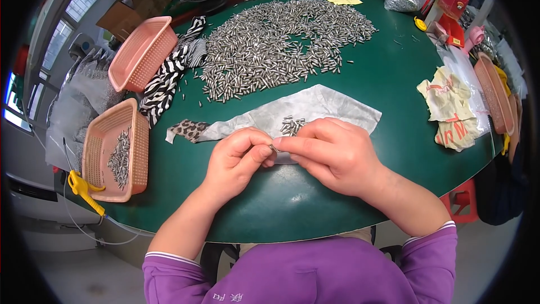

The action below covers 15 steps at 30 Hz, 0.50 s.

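My left hand (236, 160) and my right hand (332, 152) meet over the near part of a green table (388, 67), fingertips pinched together on a small metal pin (274, 148). Just behind the fingers, a few more pins (292, 125) lie on a grey cloth (315, 107). A large heap of the same silver pins (281, 39) is spread across the far half of the table.
A pink basket (140, 135) at the left holds some pins; a second pink basket (140, 50) lies tilted behind it beside a zebra-striped cloth (166, 79). A yellow tool (81, 188) lies at the left edge. Crumpled rags (453, 107) and another basket (495, 93) sit at the right.
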Tool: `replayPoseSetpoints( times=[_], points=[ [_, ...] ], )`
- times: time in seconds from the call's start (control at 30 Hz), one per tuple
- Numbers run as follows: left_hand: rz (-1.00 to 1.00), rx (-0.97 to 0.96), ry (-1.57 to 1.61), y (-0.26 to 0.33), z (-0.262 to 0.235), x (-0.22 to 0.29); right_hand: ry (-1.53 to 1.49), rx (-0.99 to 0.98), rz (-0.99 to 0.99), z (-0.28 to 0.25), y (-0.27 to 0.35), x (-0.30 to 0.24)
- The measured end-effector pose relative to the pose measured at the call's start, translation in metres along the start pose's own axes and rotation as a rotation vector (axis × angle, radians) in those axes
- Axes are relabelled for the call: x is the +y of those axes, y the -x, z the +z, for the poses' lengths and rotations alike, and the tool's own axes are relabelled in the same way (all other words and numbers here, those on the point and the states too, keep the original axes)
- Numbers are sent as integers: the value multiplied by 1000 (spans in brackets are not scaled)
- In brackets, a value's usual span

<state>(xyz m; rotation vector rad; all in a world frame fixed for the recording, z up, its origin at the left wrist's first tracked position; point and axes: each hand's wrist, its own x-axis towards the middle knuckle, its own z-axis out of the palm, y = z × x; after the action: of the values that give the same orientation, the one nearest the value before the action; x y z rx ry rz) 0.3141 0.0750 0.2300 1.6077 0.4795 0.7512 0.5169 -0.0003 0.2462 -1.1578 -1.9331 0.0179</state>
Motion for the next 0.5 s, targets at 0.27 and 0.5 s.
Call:
replayPoseSetpoints(
  times=[0.27,0.5],
  points=[
    [-30,1,96,1,-1,1,-40,-4,62,-6,-2,-1],
    [3,23,86,1,2,0,-172,-42,60,-3,0,-2]
  ],
)
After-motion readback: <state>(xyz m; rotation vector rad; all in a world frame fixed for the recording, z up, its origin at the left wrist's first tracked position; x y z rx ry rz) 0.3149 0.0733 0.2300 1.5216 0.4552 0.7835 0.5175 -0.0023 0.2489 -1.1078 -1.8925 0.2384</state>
